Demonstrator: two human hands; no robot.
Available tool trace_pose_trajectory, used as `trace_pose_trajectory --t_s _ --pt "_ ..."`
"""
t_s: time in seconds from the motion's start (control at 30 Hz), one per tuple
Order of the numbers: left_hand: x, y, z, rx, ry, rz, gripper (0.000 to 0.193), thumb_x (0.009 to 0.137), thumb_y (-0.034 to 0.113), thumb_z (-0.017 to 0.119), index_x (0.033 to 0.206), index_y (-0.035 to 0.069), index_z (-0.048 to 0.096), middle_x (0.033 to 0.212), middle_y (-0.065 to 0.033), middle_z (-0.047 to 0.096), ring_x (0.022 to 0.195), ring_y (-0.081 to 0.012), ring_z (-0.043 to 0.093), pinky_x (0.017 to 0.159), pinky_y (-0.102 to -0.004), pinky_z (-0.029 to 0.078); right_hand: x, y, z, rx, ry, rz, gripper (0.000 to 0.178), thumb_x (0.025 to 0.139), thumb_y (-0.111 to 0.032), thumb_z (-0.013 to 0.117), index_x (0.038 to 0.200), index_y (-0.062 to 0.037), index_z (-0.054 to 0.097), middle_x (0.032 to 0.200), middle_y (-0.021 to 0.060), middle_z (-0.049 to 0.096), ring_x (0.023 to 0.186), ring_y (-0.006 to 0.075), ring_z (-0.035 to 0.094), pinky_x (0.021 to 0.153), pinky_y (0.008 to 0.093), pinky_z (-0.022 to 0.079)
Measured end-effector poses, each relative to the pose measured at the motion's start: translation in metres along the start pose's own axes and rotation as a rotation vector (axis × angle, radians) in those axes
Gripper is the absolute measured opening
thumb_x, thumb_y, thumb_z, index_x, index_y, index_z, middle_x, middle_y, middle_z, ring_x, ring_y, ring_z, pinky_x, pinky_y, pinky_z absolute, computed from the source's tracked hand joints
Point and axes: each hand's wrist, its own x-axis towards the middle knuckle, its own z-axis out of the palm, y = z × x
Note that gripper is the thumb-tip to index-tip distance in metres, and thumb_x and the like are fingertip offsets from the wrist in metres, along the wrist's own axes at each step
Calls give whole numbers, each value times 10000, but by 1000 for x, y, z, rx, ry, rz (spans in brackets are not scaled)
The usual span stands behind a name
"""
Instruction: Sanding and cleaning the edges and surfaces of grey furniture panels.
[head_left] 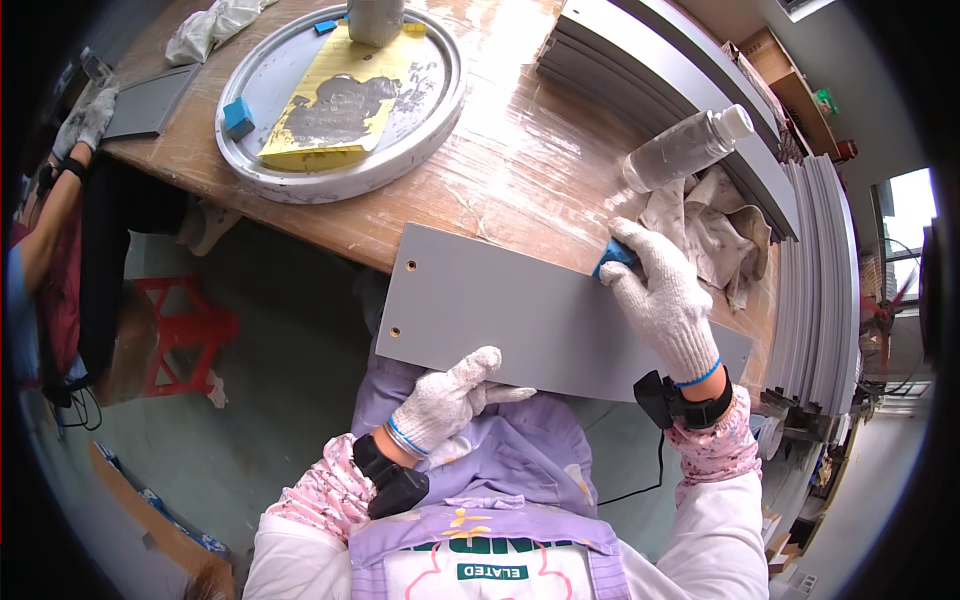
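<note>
A long grey panel [500,310] with two small holes at its left end lies at the table's near edge and juts out over my lap. My right hand [660,290], in a white knitted glove, grips a small blue sponge block [615,257] at the panel's far edge. At the near edge, my left hand [445,405], gloved alike, has its index finger and another finger stretched out and apart. One fingertip overlaps the panel's surface; whether it presses there I cannot tell.
A round tray [232,165] holds a yellow sheet [320,158] smeared with grey paste and a blue block [238,118]. A clear bottle [685,148] stands by a crumpled rag [715,230]. Stacked grey panels [815,290] line the right. A co-worker's gloved hand [88,125] is far left.
</note>
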Motion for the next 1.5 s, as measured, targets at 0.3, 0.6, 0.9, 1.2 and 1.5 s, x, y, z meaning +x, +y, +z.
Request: trace_pose_trajectory --t_s 0.3,0.6,0.9,1.2,1.5 --pt "2 -3 -3 14 -24 18 316 1053 159 424 1283 -37 517 1255 -185 597 1180 -320 598 995 -523 519 9 -25 15 62 -26 -156 386 843 -163 671 1204 -51 593 1022 175 634 991 371 601 864 446 488" --pt "3 -8 -16 -23 -22 15 333 1042 212 438 1243 -32 543 1251 -216 602 1204 -389 580 1023 -577 475 -40 55 -30 -23 142 84 416 823 -150 707 1209 -36 601 1046 172 643 1012 355 609 887 431 486" --pt "3 -3 -9 58 42 43 417 1033 276 457 1331 -15 487 1327 -226 559 1229 -401 561 984 -564 510 -40 55 -30 -47 82 -45 401 827 -118 690 1207 -36 595 1019 170 632 965 361 603 861 435 490" --pt "2 -8 -9 82 42 72 432 1034 285 459 1349 -11 473 1329 -234 551 1215 -412 567 955 -580 529 -76 107 -62 -25 245 106 397 831 -126 690 1206 -29 603 1033 181 645 982 369 613 863 443 496" --pt "0 -7 -7 96 106 132 371 1051 267 418 1318 23 503 1312 -230 564 1159 -423 600 876 -597 576 -95 147 -85 -205 169 164 400 821 -95 685 1212 -52 617 1061 171 649 999 362 608 899 429 494"
